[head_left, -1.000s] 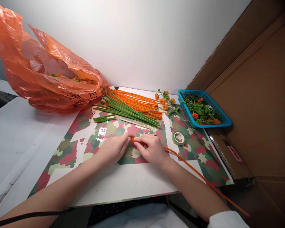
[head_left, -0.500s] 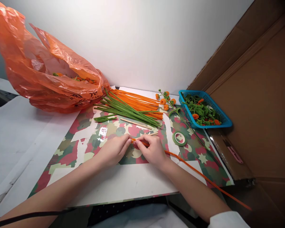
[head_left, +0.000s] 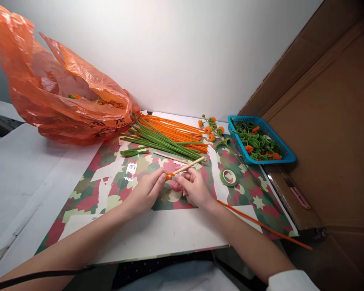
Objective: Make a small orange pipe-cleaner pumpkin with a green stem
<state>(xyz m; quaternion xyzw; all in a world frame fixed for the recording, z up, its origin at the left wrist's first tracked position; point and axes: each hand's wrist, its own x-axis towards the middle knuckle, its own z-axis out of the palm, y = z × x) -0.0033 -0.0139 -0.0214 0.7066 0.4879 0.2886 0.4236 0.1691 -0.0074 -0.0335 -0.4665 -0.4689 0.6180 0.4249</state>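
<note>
Between my two hands, an orange pipe cleaner [head_left: 261,223] is coiled round the near end of a thin wooden stick [head_left: 192,163]. My left hand [head_left: 145,190] pinches the coiled end between thumb and fingers. Close beside it, my right hand [head_left: 195,188] is closed round the pipe cleaner, with its fingertips at the stick. The long orange tail comes out behind my right wrist and slopes down past the table's right side. The stick points up and to the right, its far end free.
Green pipe cleaners [head_left: 166,141] lie across orange ones [head_left: 176,127], near a second stick [head_left: 174,157]. On the right are green tape [head_left: 221,178], a flower stem [head_left: 208,130], a blue basket [head_left: 291,158] and a pink cutter [head_left: 299,194]. An orange bag [head_left: 63,117] stands left.
The stick has swung upward at its far end and shows more plainly. My right fingers have shifted their grip, and the orange tail has drawn in a little.
</note>
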